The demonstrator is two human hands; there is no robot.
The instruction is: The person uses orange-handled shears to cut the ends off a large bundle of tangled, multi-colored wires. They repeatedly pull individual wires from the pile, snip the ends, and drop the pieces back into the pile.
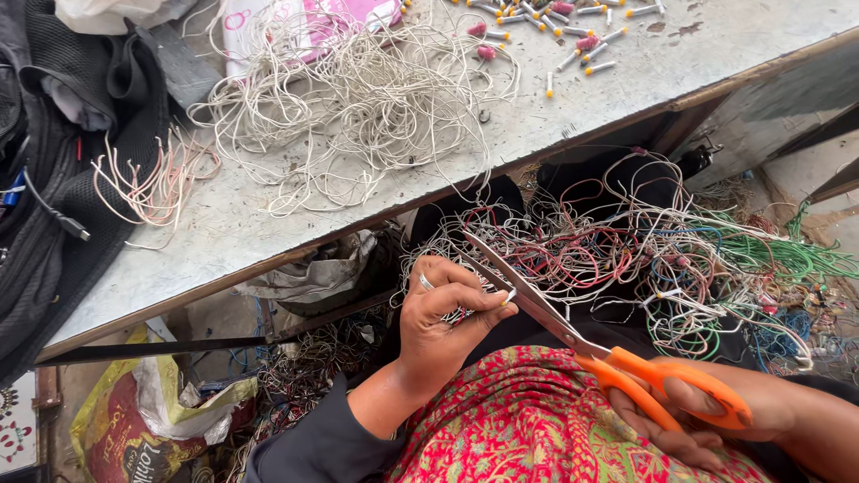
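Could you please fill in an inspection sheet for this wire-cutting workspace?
Surface: grey tabletop, scuffed.
Job's things: orange-handled scissors, blades open around a thin wire piece.
Clutter: small yellow- and pink-tipped parts; black bag; yellow sack below.
Grippers: left hand pinches the wire piece; right hand grips the scissor handles.
Cables: white wire tangle on the tabletop; mixed coloured wires on the lap.
Surroundings: nothing seen.

Small wiring workshop; worn workbench (626, 67) strewn with cut wire tangle (358, 98); loose connectors (555, 27)
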